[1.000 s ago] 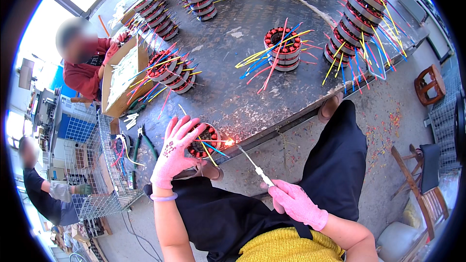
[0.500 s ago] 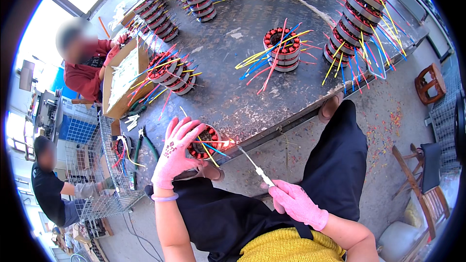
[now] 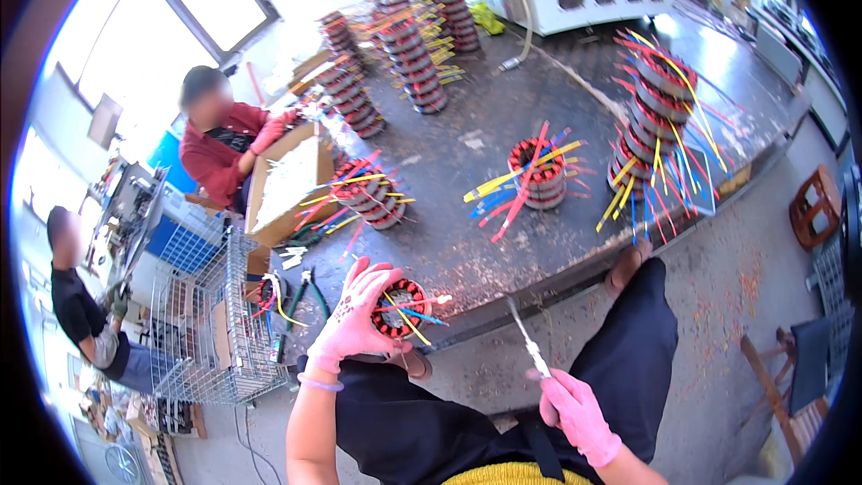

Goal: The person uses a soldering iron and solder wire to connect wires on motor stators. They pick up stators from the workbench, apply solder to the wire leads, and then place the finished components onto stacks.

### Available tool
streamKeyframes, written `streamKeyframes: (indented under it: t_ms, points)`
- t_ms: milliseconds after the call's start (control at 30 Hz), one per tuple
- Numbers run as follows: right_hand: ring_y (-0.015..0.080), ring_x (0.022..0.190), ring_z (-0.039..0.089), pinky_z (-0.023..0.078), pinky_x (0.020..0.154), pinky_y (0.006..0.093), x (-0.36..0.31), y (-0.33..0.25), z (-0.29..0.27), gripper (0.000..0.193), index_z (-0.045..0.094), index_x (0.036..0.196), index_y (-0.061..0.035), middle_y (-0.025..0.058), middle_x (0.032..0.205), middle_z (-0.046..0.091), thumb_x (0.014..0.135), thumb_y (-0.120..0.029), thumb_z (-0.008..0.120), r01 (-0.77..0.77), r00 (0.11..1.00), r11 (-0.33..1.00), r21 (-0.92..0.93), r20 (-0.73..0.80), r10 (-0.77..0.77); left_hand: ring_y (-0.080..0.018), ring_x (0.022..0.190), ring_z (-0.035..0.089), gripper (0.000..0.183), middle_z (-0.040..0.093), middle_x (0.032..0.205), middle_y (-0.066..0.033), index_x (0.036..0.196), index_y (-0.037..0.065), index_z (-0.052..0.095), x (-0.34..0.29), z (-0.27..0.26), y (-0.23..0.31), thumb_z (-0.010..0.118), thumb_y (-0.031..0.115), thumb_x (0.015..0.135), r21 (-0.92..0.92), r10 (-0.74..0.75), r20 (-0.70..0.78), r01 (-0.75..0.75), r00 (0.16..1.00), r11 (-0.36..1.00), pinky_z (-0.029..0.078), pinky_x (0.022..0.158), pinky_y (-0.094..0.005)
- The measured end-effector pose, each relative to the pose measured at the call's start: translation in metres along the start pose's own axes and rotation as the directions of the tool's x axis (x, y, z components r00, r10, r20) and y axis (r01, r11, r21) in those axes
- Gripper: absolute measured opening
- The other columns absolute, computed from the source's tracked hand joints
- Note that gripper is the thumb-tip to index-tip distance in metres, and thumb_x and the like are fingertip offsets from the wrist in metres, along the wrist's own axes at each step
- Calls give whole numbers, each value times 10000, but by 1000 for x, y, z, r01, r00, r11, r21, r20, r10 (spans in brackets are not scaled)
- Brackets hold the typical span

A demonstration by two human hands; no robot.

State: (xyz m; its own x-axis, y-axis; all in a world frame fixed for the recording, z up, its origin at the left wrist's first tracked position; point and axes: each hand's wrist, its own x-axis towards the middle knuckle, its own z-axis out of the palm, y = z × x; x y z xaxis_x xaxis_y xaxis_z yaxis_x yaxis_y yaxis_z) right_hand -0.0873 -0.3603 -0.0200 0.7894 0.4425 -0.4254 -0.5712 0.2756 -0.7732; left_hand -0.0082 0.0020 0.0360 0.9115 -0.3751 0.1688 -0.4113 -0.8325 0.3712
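Note:
My left hand (image 3: 357, 316), in a pink glove, is wrapped round a motor stator (image 3: 410, 288) at the table's near edge. The stator is a ring with red windings. Red, blue and yellow wires stick out of it to the right, and a small orange glow (image 3: 442, 300) shows at one red wire's end. My right hand (image 3: 576, 411), also gloved in pink, grips a slim tool with a white handle and metal shaft (image 3: 522, 327). Its tip points up and left, apart from the wires. I cannot make out the tool's exact kind.
Stacked stators (image 3: 654, 121) with loose wires stand at the right, a shorter stack (image 3: 541, 187) mid-table, a tilted one (image 3: 377, 204) left. Green-handled pliers (image 3: 316, 292) lie beside my left hand. A wire cage (image 3: 235, 341) stands left; two people (image 3: 224, 148) work beyond.
My right hand has drawn the tool away from the stator's wires, to the right. The head view has tilted upward. The person in black has straightened, with a hand now out of the cage.

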Motion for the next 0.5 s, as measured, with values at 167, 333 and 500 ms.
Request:
streamKeyframes:
  t_ms: [167, 333, 500]
  points:
    - [48, 502, 393, 273, 471, 220, -8, 6, -30, 373, 586, 1280, 28, -36, 608, 480, 1040, -248, 512, 47, 995, 999, -5, -92, -47, -305, 1311, 510, 1021, 616, 1241, -107, 1298, 27, 571, 12, -67, 80, 888, 497, 450, -15, 88, -100, -90, 991, 996, 175, 1216, -534]
    - [38, 500, 348, 237, 457, 218, -16, -20, -17, 318, 514, 801, -107, -56, 604, 435, 1049, -304, 488, 149, 982, 979, -135, -95, -163, -316, 1249, 559, 1027, 646, 1214, -110, 1283, 3, 588, 9, -93, 118, 878, 549, 463, 46, 192, -135, -188, 972, 981, 212, 1191, -547]
    - [41, 449, 332, 232, 410, 218, -10, -13, -25, 321, 530, 799, -114, -54, 574, 423, 1044, -317, 492, 197, 971, 975, -106, -115, -209, -323, 1238, 564, 1082, 655, 1216, -122, 1330, -8, 526, 14, -98, 122, 908, 527, 470, 61, 249, -144, -243, 958, 968, 247, 1171, -558]
